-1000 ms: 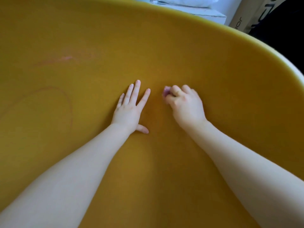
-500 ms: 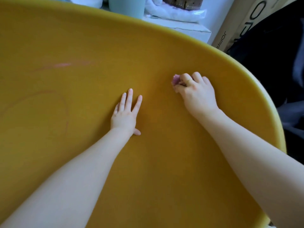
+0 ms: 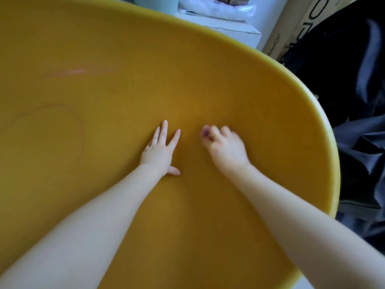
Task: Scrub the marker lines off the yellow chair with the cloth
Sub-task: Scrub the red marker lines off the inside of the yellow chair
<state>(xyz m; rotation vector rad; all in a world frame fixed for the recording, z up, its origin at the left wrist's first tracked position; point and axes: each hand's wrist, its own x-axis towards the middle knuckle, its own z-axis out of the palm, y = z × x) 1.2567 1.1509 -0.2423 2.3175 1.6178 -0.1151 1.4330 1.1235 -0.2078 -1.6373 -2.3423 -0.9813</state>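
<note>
The yellow chair point(image 3: 239, 84) fills the view, its curved shell under both arms. My left hand point(image 3: 159, 150) lies flat on it with fingers spread. Just to its right, my right hand point(image 3: 226, 146) is blurred and curled round a small purple cloth point(image 3: 205, 132), of which only a bit shows at the fingertips, pressed to the shell. A faint reddish marker loop point(image 3: 80, 130) curves at the left, and a pinkish smear point(image 3: 75, 71) lies above it.
Beyond the chair's rim at the top stand a pale blue-green container point(image 3: 156, 4), a white box point(image 3: 229, 28) with a plastic bag on it, and a cardboard box point(image 3: 291, 28). Dark fabric point(image 3: 358, 101) hangs at the right.
My right hand with the cloth has slid back down and left, from near the rim to beside my left hand. The left hand stays planted.
</note>
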